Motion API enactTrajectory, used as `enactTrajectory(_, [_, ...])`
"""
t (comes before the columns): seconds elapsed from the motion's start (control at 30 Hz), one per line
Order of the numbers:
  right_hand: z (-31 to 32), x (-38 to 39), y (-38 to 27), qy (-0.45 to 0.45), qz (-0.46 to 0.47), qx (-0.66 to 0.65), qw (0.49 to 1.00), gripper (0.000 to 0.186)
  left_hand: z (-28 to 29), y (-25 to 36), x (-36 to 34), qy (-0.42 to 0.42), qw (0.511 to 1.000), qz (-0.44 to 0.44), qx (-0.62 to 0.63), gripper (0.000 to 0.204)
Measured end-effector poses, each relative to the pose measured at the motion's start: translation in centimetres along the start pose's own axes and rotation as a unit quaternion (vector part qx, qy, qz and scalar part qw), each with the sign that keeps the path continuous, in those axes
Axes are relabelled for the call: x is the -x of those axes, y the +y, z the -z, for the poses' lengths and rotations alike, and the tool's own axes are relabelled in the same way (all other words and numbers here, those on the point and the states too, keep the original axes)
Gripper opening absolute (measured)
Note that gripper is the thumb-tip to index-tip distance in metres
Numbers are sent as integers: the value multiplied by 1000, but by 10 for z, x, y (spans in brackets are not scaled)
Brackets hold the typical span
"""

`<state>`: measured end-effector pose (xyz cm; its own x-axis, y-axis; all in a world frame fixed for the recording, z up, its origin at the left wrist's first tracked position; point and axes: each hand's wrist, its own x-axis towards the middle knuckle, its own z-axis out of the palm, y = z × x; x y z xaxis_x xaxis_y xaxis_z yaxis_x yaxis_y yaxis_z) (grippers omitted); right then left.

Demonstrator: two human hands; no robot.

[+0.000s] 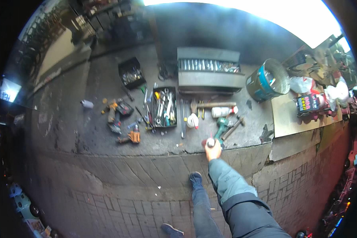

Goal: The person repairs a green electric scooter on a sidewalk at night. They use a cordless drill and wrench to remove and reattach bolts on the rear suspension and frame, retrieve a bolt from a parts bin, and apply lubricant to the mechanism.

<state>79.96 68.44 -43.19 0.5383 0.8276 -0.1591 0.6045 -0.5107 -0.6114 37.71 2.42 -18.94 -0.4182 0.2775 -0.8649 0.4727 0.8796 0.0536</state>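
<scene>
My right hand reaches out at the kerb edge of the grey pavement, fingers closed around a small can-like thing with a whitish round top. Something reddish shows at its left side; its exact kind is too small to tell. Just beyond the hand lies a green power drill, with a hammer beside it on the right. Farther off are a white bottle with a red cap and a white round container. My left hand is out of the picture.
A black tray of wrenches, an orange drill, another power tool and a black box of small parts lie left. An open metal toolbox stands behind, a bucket to the right. Brick paving drops below the kerb.
</scene>
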Motion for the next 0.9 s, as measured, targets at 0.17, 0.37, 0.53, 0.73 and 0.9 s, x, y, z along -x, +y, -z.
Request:
enactTrajectory(0.17, [-62, -90, -1, 36, 100, 15, 994, 67, -16, 55, 33, 3, 996, 44, 72, 32])
enactTrajectory(0.37, [-73, -101, 10, 30, 96, 13, 995, 80, -35, 112, 50, 20, 982, 55, 178, 28])
enactTrajectory(0.53, [-45, -24, 26, -153, -75, 194, 966, 51, -77, 119, 70, 63, 951, 20, 300, 26])
enactTrajectory(0.73, [28, 158, 17, -584, 111, 297, 747, 40, -137, 100, 85, 129, 925, -49, 355, 27])
enactTrajectory(0.9, [61, 277, -10, -623, 309, 389, 604, 45, -162, 56, 115, 117, 866, 73, 480, 36])
